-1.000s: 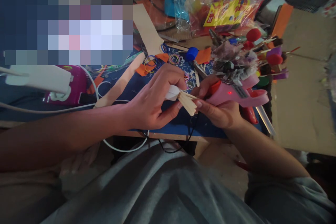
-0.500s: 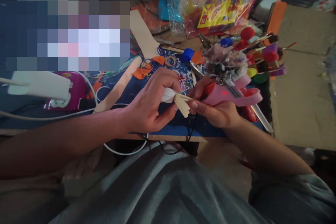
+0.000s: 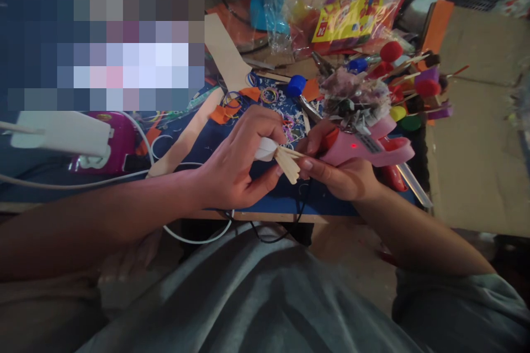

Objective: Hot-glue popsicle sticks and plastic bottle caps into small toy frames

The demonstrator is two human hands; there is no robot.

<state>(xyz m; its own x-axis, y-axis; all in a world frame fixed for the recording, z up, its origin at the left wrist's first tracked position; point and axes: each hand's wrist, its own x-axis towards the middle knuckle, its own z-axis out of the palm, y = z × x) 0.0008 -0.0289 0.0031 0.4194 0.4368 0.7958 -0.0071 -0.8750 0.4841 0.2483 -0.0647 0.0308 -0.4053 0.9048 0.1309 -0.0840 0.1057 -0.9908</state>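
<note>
My left hand (image 3: 240,160) pinches a small white piece (image 3: 265,149) with a few flat wooden sticks (image 3: 287,164) fanning out of it. My right hand (image 3: 337,174) is wrapped round a pink glue gun (image 3: 368,146) whose red light is lit. The gun's orange tip (image 3: 330,138) points left and sits right beside the sticks. Both hands hover over the front edge of a blue work board (image 3: 232,138).
A bundle of sticks with coloured caps (image 3: 409,83) lies behind the gun. A blue bottle cap (image 3: 296,86), rubber bands and orange scraps litter the board. A white adapter (image 3: 62,132) with cables lies left; plastic bags (image 3: 343,5) sit at the back. Cardboard (image 3: 476,143) lies right.
The hands, sticks and glue gun have shifted slightly left and up in view over the second. The grip of each hand is unchanged.
</note>
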